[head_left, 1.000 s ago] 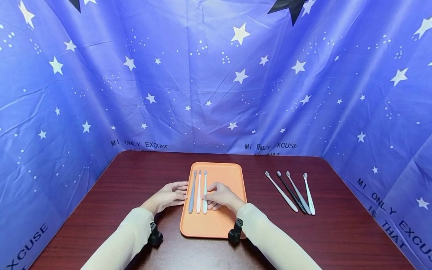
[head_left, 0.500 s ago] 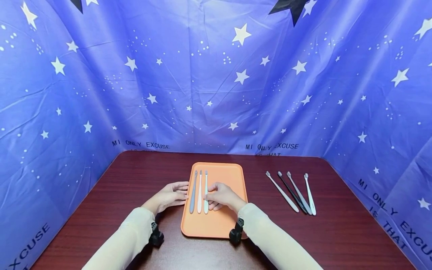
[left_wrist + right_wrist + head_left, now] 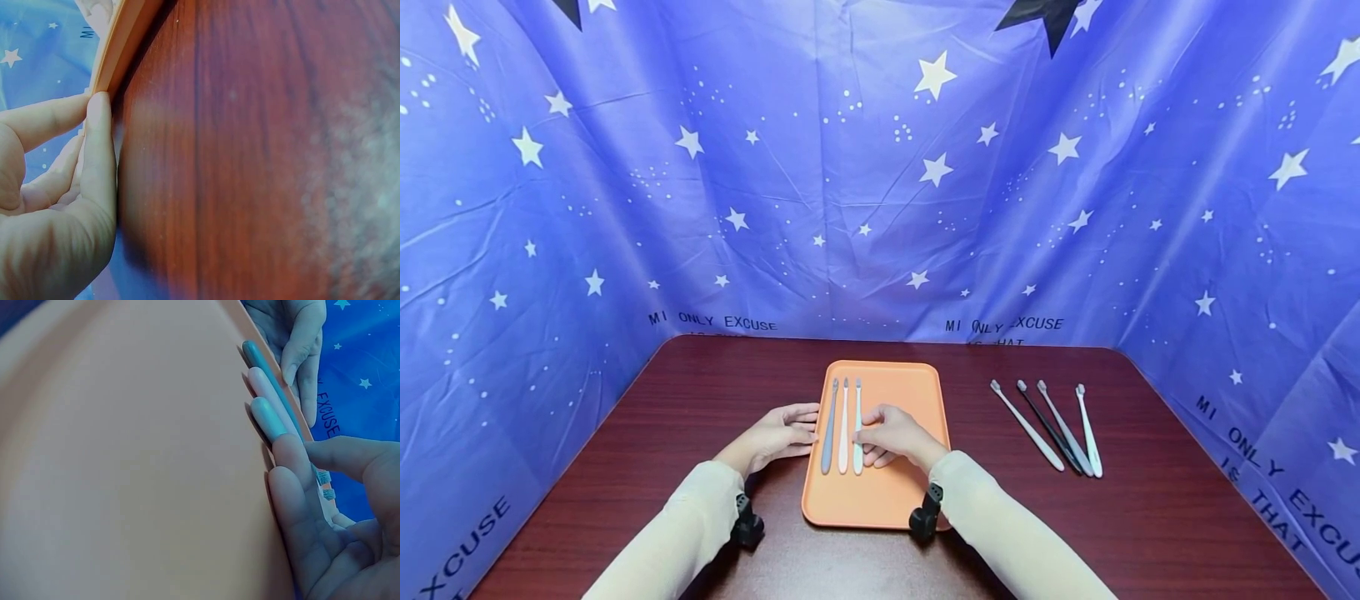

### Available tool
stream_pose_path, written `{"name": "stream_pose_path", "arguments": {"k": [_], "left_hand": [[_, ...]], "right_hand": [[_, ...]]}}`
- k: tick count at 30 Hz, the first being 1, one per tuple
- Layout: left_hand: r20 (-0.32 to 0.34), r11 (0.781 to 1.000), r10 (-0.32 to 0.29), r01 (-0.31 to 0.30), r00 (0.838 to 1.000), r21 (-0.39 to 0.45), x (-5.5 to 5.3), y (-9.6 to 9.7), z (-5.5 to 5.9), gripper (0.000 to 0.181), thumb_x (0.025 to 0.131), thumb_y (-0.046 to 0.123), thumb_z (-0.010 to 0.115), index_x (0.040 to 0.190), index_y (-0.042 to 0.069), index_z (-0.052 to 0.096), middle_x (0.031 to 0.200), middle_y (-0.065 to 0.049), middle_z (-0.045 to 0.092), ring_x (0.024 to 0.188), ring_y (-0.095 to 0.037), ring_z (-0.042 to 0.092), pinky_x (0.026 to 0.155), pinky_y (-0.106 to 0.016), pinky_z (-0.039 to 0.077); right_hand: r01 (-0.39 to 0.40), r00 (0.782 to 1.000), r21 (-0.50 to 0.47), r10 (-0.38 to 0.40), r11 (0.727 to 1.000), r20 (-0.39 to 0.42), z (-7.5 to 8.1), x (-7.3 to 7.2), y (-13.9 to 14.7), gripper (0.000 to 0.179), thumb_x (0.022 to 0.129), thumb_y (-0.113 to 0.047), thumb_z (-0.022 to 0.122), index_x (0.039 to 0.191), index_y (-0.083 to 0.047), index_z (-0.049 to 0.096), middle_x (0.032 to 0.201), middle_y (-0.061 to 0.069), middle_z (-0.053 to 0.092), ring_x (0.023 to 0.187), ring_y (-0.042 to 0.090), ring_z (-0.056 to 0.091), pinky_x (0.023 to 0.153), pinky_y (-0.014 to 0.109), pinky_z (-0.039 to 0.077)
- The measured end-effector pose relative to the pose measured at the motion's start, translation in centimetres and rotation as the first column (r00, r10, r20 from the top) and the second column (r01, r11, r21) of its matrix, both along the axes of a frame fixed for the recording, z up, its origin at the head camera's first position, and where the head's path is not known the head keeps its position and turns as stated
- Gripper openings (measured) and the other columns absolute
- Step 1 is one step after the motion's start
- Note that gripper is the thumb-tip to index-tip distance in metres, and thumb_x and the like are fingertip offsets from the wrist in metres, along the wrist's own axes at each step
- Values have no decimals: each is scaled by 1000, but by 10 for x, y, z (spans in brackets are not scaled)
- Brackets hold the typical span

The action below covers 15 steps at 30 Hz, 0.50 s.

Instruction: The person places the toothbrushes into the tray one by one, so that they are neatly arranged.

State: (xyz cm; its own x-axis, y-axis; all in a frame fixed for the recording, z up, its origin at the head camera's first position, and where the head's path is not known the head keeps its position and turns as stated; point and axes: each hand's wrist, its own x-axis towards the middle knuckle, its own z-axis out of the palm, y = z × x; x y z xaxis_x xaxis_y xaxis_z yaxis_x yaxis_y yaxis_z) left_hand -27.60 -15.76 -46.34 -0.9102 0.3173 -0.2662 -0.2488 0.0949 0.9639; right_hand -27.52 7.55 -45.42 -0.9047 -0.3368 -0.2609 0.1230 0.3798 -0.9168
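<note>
Three toothbrushes lie side by side along the left part of the orange tray (image 3: 910, 492), heads toward the far end. My right hand (image 3: 895, 433) pinches the pale mint toothbrush (image 3: 858, 400), the rightmost of them, between thumb and fingers. In the right wrist view the handle end of this mint toothbrush (image 3: 265, 415) sticks out past the fingertips. Beside it are a pink toothbrush (image 3: 843, 442) and, nearest the left rim, a grey-blue toothbrush (image 3: 828, 442). Against the tray's left rim (image 3: 119, 50) my left hand (image 3: 775, 433) rests with fairly straight fingers and thumb.
Right of the tray, on the dark red wooden table (image 3: 700, 375), lie a light grey toothbrush (image 3: 1026, 427), a black toothbrush (image 3: 1048, 427), a grey toothbrush (image 3: 1063, 425) and a white toothbrush (image 3: 1087, 433), close together at their handle ends. A blue starry curtain (image 3: 820, 167) surrounds the table.
</note>
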Motion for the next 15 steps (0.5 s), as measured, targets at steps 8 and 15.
{"name": "stream_pose_path", "arguments": {"k": [8, 15], "left_hand": [[-1, 1000, -3, 3, 1000, 2, -1, -1, -1, 64, 83, -3, 64, 141, 3, 38, 140, -22, 44, 111, -20, 57, 88, -37, 54], [-13, 1000, -1, 1, 1000, 13, 0, 0, -2, 64, 83, -4, 63, 141, 2, 38, 140, -23, 44, 110, -20, 58, 88, -38, 54]], "right_hand": [[-16, 1000, -39, 17, 999, 26, 5, 3, 3, 42, 85, -21, 67, 115, 0, 46, 75, 12, 67, 54, 12, 64, 51, 29, 57], [-36, 999, -55, 37, 998, 18, 7, 3, 9, 45, 85, -21, 67, 118, 1, 44, 81, 12, 68, 56, 13, 65, 51, 28, 56]]}}
